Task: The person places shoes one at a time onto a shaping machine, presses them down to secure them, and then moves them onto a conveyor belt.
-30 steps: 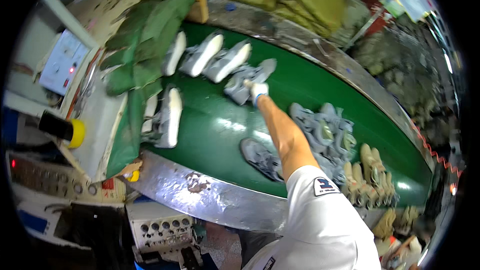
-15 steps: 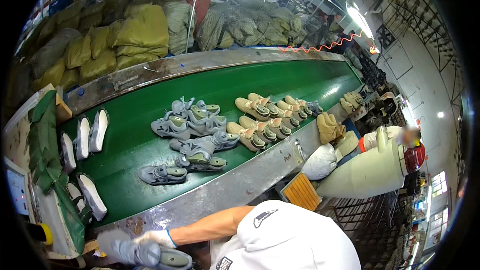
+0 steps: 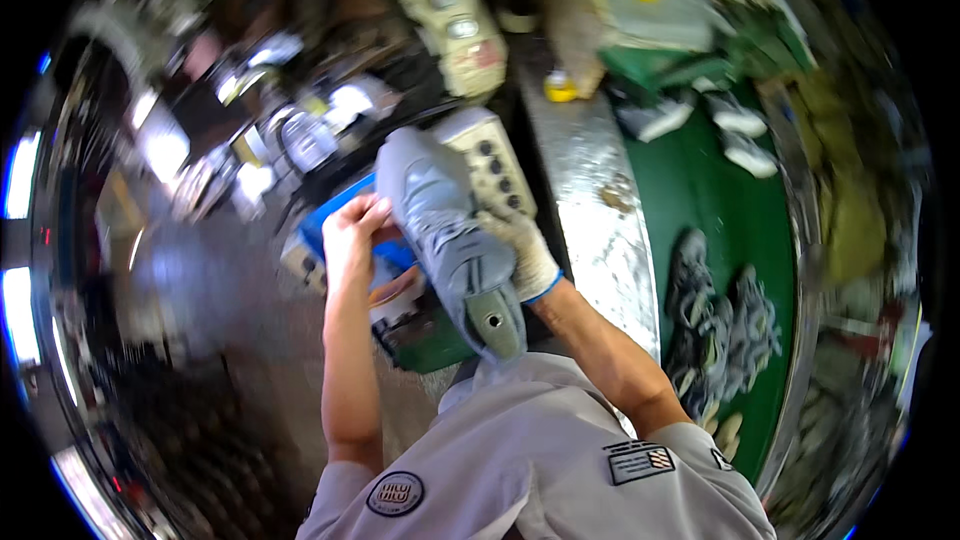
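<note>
A grey sneaker (image 3: 440,225) with laces is held up in front of my body, toe pointing away. A pale green last with a round hole shows in its heel opening. My right hand (image 3: 522,248), in a white glove with a blue cuff, is closed around the shoe's right side, its fingers partly hidden. Bare, my left hand (image 3: 352,235) has its fingers curled against the shoe's left edge near the toe. What lies under the shoe is partly covered.
A cream machine panel with dark knobs (image 3: 492,162) stands just beyond the shoe, beside a blue tray (image 3: 335,205). To the right, a metal ledge (image 3: 595,215) borders a green conveyor belt (image 3: 655,175) carrying several grey shoes (image 3: 715,315). A yellow-capped item (image 3: 560,87) sits on the ledge.
The view has swung from the conveyor belt to the machine beside it. The grey sneaker in my gloved right hand is now in front of me, and my left hand has come into view at it.
</note>
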Demonstrator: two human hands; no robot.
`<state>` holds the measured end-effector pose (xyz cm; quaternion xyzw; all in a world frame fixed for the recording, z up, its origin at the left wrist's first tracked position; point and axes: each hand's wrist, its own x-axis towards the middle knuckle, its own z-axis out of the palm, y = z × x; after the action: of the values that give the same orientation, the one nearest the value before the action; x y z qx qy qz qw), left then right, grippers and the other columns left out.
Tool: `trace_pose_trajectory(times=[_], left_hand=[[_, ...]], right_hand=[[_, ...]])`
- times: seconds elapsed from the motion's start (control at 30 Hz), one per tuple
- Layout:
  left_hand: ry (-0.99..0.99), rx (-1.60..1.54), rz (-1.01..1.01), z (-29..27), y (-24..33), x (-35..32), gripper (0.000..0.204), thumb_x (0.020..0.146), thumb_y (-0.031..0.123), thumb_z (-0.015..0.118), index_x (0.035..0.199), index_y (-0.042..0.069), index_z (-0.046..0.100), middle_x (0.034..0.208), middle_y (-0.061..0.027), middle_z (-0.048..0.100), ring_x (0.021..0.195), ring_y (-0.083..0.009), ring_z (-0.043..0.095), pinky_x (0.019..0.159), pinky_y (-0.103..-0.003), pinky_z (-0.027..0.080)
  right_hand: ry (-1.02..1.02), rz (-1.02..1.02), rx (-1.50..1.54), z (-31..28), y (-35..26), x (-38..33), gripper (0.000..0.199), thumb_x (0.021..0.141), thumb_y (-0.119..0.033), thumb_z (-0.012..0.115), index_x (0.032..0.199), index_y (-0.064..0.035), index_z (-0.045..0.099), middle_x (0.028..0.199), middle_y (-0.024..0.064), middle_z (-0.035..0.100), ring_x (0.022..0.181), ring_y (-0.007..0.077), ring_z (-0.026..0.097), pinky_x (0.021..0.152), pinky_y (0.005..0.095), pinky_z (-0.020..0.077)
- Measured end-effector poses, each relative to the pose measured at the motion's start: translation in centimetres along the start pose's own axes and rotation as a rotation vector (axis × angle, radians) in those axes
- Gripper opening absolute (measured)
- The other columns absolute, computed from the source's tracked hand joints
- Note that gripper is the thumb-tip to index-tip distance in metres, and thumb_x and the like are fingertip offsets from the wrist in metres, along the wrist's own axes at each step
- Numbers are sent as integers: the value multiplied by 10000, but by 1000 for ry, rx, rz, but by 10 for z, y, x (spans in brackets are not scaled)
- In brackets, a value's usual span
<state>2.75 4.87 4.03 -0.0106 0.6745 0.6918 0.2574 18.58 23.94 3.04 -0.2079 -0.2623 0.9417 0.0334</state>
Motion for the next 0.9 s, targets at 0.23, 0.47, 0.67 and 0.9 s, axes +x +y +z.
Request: trace_pose_trajectory(times=[0.23,0.47,0.67,0.9], left_hand=[[332,-251,59,-78,11,-3,277,865,43,751,1123,-40,693,978,-101,728,801,-182,708,748,-317,606],[400,-456,240,-103,31,13,438,824,-66,698,1250,-114,606,1190,-209,677,1015,-268,703,865,-363,607],[394,-425,207,-98,26,21,404,904,9,650,1286,-107,590,1204,-194,679,1027,-233,693,896,-336,576],[230,-695,-80,-67,-13,17,501,1073,441,463,1328,28,589,1170,-104,697,1037,-214,683,891,-368,567]], right_hand=[[-146,124,-110,72,50,68,513,989,-181,644,1438,11,487,1228,73,635,1060,146,617,924,291,509],[-182,64,-48,114,73,112,490,995,-165,633,1436,5,502,1234,66,644,1062,141,624,930,292,511],[-93,42,9,123,99,144,439,963,-178,686,1343,21,592,1170,78,674,1023,143,623,919,283,496],[-33,34,-200,117,87,149,421,926,-153,708,1276,61,614,1140,92,701,1057,160,647,961,284,485]])
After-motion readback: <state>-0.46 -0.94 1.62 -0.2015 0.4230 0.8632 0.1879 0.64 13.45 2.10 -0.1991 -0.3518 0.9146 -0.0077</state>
